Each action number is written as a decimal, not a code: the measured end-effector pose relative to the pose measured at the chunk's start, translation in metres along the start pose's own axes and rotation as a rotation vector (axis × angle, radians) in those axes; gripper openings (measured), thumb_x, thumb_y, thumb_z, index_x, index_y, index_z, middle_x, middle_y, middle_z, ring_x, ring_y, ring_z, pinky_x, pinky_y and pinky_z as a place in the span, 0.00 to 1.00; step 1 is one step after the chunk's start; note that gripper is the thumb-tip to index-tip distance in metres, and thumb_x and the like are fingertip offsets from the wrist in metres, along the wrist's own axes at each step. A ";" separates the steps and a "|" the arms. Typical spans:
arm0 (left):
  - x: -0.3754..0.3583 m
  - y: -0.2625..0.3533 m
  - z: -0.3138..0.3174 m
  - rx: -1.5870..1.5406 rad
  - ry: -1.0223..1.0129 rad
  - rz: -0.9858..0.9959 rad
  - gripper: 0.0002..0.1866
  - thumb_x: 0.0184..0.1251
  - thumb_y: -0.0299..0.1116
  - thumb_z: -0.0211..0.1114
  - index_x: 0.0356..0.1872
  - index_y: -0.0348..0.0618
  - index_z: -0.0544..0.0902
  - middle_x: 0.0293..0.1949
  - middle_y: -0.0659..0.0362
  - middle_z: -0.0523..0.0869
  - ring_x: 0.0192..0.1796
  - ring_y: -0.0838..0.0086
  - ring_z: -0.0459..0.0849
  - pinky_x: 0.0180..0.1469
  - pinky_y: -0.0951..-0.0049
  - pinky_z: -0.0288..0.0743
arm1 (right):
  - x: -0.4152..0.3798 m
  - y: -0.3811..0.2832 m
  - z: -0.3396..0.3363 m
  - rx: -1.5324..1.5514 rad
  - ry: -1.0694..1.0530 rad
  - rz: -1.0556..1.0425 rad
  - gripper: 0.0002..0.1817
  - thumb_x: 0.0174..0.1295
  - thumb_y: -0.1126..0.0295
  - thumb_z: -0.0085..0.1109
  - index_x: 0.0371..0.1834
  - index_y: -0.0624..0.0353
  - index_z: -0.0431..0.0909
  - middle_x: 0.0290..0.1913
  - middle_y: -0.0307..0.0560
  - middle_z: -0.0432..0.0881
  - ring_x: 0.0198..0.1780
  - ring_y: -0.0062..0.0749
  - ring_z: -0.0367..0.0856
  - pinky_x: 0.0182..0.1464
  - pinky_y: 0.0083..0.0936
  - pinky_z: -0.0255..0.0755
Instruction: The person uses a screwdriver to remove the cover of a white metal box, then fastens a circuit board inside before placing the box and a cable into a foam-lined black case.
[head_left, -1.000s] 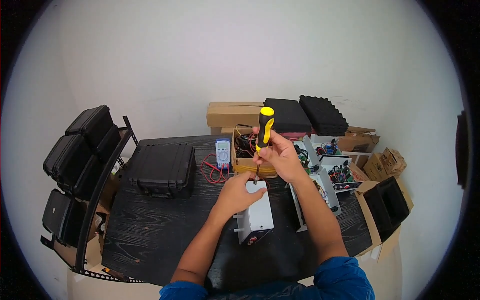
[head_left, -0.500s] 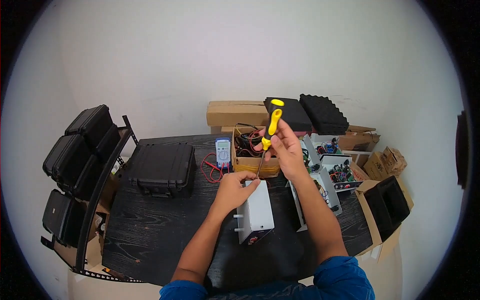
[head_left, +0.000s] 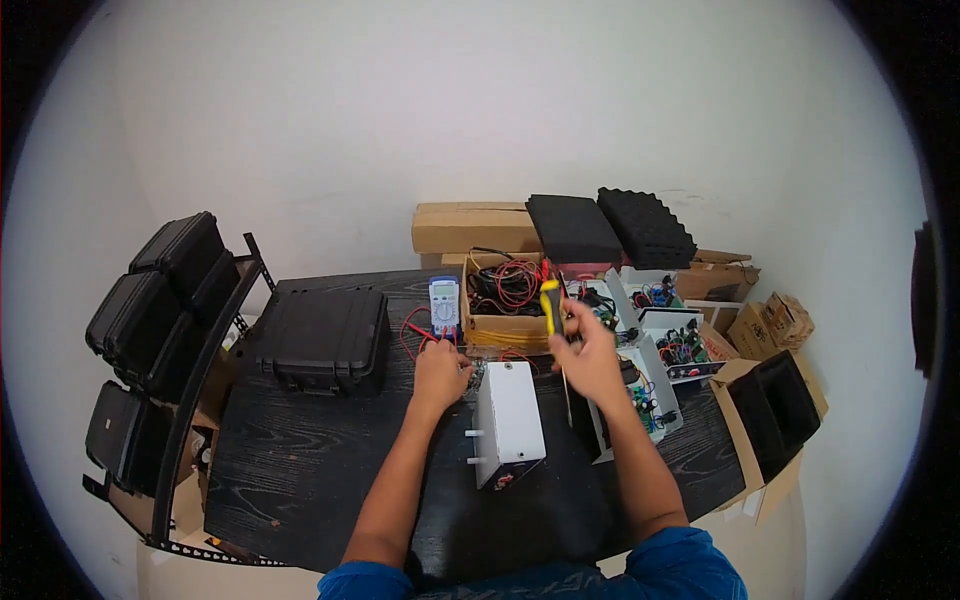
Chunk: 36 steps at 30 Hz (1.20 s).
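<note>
The right hand [head_left: 588, 358] grips a screwdriver [head_left: 553, 308]; the left hand [head_left: 440, 376], grasp unclear, is beside a white box [head_left: 515, 415] on the bench [head_left: 300, 470]. Beyond, a cardboard box [head_left: 498, 324] holds cables [head_left: 515, 287]; open cases [head_left: 599, 438] contain circuit boards [head_left: 645, 408].

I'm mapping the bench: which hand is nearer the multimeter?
Left. The left hand is just in front of the multimeter; the right hand, holding the screwdriver, is farther off, to its right.

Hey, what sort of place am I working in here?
Probably an electronics workshop or repair bench: there's a multimeter, exposed circuit boards, and a screwdriver in your right hand.
</note>
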<state>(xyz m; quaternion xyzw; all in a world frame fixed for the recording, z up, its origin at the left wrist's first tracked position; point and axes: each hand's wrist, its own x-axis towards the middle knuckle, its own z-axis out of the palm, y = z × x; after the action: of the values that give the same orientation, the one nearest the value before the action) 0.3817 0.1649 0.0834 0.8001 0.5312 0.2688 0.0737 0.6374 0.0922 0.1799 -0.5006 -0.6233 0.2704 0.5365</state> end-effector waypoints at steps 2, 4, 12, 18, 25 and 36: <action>-0.003 -0.002 0.012 0.105 -0.005 0.028 0.10 0.60 0.37 0.78 0.41 0.48 0.95 0.45 0.55 0.84 0.56 0.55 0.80 0.64 0.52 0.74 | -0.015 0.028 0.003 -0.381 -0.045 -0.122 0.34 0.63 0.75 0.68 0.74 0.61 0.71 0.35 0.43 0.83 0.25 0.26 0.81 0.28 0.31 0.75; -0.007 -0.002 0.019 0.148 0.005 0.062 0.10 0.60 0.36 0.78 0.42 0.49 0.95 0.47 0.55 0.83 0.57 0.56 0.79 0.67 0.51 0.72 | -0.034 0.042 0.014 -0.535 -0.115 0.056 0.36 0.60 0.72 0.68 0.74 0.59 0.69 0.35 0.55 0.85 0.32 0.47 0.86 0.36 0.41 0.78; -0.015 0.009 0.002 -0.491 0.348 0.161 0.29 0.63 0.48 0.77 0.60 0.41 0.84 0.66 0.50 0.80 0.69 0.50 0.75 0.75 0.41 0.64 | -0.079 0.100 0.035 -0.633 -0.233 0.195 0.37 0.59 0.73 0.62 0.76 0.64 0.65 0.51 0.75 0.85 0.55 0.70 0.85 0.62 0.55 0.79; -0.077 0.019 -0.005 -0.630 0.091 0.620 0.78 0.40 0.77 0.80 0.86 0.43 0.48 0.82 0.31 0.52 0.84 0.34 0.53 0.82 0.40 0.51 | -0.083 0.121 0.031 -0.710 -0.218 0.250 0.36 0.61 0.71 0.63 0.75 0.64 0.66 0.55 0.73 0.83 0.55 0.69 0.86 0.60 0.52 0.80; -0.094 0.023 0.009 -0.604 -0.102 0.592 0.90 0.30 0.69 0.88 0.87 0.49 0.29 0.84 0.28 0.35 0.86 0.29 0.40 0.84 0.40 0.45 | -0.089 0.080 0.030 -0.748 -0.118 0.002 0.31 0.66 0.66 0.66 0.72 0.60 0.72 0.56 0.60 0.82 0.58 0.57 0.84 0.58 0.48 0.81; -0.094 0.039 -0.001 -0.580 -0.066 0.529 0.76 0.31 0.56 0.89 0.87 0.49 0.53 0.80 0.30 0.52 0.80 0.31 0.57 0.79 0.38 0.56 | -0.097 0.083 0.033 -0.141 -0.232 -0.121 0.30 0.62 0.68 0.71 0.69 0.61 0.76 0.59 0.60 0.86 0.58 0.54 0.88 0.60 0.40 0.83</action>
<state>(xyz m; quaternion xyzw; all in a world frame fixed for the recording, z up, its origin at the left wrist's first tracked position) 0.3855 0.0648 0.0672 0.8636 0.2058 0.3915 0.2420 0.6266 0.0395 0.0600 -0.4637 -0.7275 0.2492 0.4400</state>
